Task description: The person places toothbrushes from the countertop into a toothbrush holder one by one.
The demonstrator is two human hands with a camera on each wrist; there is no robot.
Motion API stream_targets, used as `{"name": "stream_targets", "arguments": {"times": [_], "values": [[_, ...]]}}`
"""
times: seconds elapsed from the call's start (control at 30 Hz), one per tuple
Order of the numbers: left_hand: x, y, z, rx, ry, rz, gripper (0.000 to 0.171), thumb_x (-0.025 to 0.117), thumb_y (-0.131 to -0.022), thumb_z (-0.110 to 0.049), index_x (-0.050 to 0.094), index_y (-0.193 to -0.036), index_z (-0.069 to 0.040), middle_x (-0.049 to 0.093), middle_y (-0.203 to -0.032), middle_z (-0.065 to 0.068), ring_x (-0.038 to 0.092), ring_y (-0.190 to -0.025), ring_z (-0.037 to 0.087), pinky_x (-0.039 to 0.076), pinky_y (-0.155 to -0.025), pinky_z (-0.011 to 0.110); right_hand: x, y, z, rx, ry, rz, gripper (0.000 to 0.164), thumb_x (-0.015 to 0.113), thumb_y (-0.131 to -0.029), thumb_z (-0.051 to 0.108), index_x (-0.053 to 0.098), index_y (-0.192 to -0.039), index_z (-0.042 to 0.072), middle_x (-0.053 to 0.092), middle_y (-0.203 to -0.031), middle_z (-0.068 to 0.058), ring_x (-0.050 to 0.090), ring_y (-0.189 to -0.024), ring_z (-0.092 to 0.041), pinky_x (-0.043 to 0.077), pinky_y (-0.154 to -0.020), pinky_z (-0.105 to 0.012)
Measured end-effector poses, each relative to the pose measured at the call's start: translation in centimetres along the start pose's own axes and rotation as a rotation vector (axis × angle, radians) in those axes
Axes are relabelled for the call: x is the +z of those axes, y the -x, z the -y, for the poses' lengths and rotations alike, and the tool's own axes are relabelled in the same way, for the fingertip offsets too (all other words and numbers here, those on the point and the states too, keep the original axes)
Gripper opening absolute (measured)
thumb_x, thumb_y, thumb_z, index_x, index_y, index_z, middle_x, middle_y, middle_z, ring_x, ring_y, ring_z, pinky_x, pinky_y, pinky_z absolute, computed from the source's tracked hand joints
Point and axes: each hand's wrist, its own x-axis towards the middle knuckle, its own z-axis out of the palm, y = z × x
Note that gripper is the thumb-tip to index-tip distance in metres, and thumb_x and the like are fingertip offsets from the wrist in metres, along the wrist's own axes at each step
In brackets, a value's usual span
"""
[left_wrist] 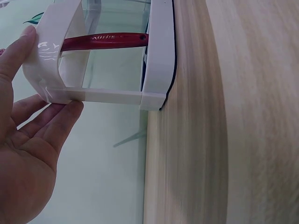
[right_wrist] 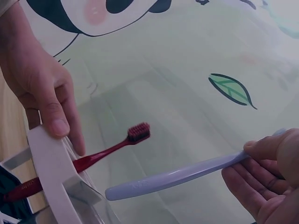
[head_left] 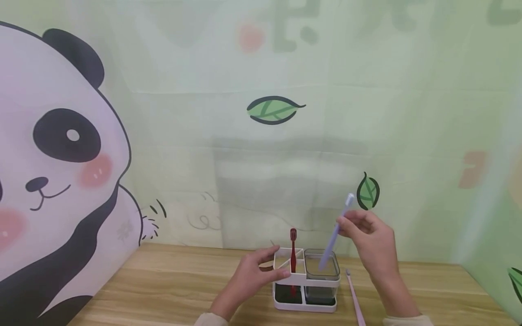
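Observation:
A white toothbrush holder stands on the table, its left side gripped by my left hand, thumb in front and fingers behind. Inside one of its left compartments is a red toothbrush, upright with its head on top. The holder's right half carries a clear cup. My right hand pinches a light purple toothbrush near its head; the brush slants, handle end down, over the cup. In the right wrist view that handle end hangs free beside the holder's top frame.
To the right of the holder, a pink toothbrush lies on the wooden table. Behind everything hangs a pale green cloth backdrop printed with a panda and leaves.

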Motion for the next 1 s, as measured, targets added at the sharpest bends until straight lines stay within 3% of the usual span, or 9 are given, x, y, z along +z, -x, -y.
{"name": "stream_targets", "arguments": {"times": [0.33, 0.73, 1.0], "values": [[-0.1, 0.0, 0.0, 0.009, 0.0, 0.007, 0.07, 0.089, -0.09, -0.027, 0.06, -0.148, 0.001, 0.06, -0.147, 0.021, 0.06, -0.133, 0.039, 0.061, -0.097, 0.041, 2.2, 0.6, -0.3, -0.039, -0.075, -0.02, 0.025, 0.078, -0.099, 0.014, 0.069, -0.112, -0.006, 0.078, -0.105, -0.017, 0.078, -0.086, -0.014, 0.064, -0.086, -0.026], [-0.1, 0.0, 0.1, 0.012, 0.0, 0.017, 0.068, 0.088, -0.092, -0.027, 0.06, -0.148, 0.0, 0.061, -0.148, 0.019, 0.059, -0.134, 0.039, 0.061, -0.097, 0.043, 3.9, 1.0, -1.1, -0.038, -0.068, -0.015, 0.024, 0.079, -0.099, 0.016, 0.071, -0.111, -0.003, 0.078, -0.104, -0.016, 0.077, -0.087, -0.014, 0.064, -0.084, -0.025], [-0.2, 0.1, 0.0, 0.013, 0.002, 0.015, 0.068, 0.088, -0.092, -0.026, 0.06, -0.148, 0.001, 0.061, -0.148, 0.019, 0.059, -0.134, 0.039, 0.061, -0.097, 0.043, 4.9, 1.3, -1.8, -0.017, -0.024, 0.046, 0.024, 0.079, -0.099, 0.018, 0.071, -0.113, -0.001, 0.077, -0.107, -0.013, 0.076, -0.088, -0.014, 0.062, -0.083, -0.023]]}}
